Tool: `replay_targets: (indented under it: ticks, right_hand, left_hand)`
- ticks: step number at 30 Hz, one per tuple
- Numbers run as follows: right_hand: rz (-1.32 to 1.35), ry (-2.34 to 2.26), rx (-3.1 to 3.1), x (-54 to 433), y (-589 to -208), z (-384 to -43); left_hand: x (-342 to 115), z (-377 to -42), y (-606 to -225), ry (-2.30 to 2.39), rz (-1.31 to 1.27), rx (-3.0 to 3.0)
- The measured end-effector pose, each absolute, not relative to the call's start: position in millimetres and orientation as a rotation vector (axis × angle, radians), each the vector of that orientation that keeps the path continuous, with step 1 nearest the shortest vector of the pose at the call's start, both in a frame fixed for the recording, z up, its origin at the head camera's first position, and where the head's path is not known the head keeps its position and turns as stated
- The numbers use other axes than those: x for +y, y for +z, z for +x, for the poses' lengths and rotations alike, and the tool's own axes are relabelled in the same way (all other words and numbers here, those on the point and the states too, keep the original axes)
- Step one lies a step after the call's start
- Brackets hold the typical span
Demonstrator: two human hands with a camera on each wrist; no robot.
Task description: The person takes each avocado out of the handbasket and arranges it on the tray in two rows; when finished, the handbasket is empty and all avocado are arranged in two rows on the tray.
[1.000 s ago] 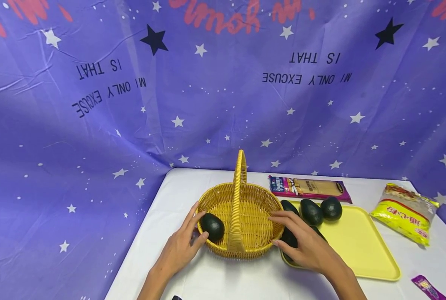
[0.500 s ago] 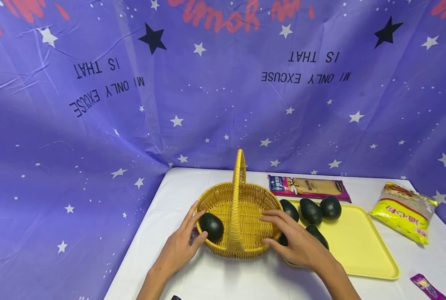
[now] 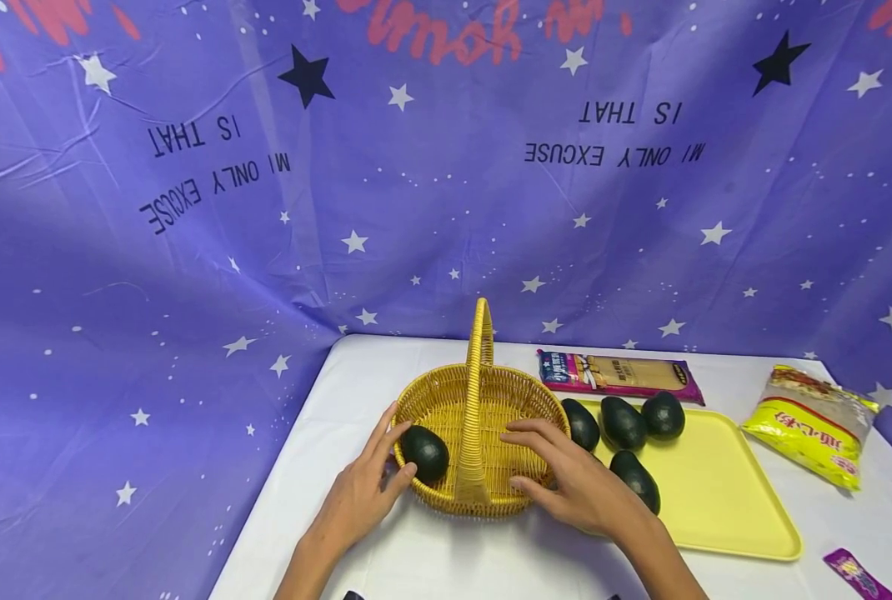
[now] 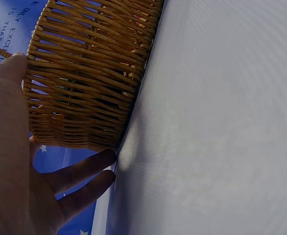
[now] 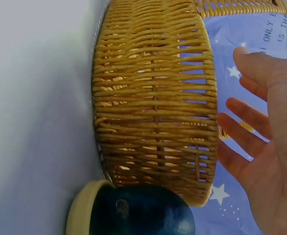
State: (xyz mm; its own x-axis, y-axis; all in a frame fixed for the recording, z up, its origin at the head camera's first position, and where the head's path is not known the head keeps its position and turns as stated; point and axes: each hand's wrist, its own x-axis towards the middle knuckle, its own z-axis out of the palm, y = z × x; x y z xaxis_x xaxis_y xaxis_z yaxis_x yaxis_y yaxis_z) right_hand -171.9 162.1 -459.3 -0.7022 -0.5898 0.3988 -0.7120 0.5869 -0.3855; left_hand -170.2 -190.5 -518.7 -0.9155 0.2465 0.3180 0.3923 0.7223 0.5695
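A yellow wicker basket (image 3: pixel 502 505) with a tall arched handle stands on the white table, one dark green avocado (image 3: pixel 425 454) lying in its left half. My left hand (image 3: pixel 359 492) rests against the basket's left side, thumb at the rim; in the left wrist view two fairly straight fingers reach down by its base. Over the basket's right rim hovers my right hand (image 3: pixel 577 483), its fingers spread and holding nothing. Several avocados (image 3: pixel 623 423) lie on the yellow tray (image 3: pixel 731 492) to the right, and one (image 5: pixel 148 213) shows beside the basket in the right wrist view.
Behind the tray lies a long packet of noodles (image 3: pixel 626 375). A yellow bag of dry food (image 3: pixel 809 429) sits at the far right, a small purple sachet (image 3: pixel 859 573) near the front right. A purple starry cloth (image 3: pixel 446 208) hangs behind the table.
My right hand has moved left from the tray edge, across the basket's right rim, uncovering more of an avocado on the tray. The left hand and basket stay in place.
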Motion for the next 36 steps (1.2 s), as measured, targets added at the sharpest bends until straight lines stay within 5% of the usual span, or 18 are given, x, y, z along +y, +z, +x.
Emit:
replay_targets:
  ticks: [36]
  right_hand:
    - [1.254, 0.726, -2.487, 118.9, -469.6, -191.4]
  left_hand:
    - [-190.4, -169.3, -518.2, -0.975, -0.502, -2.714]
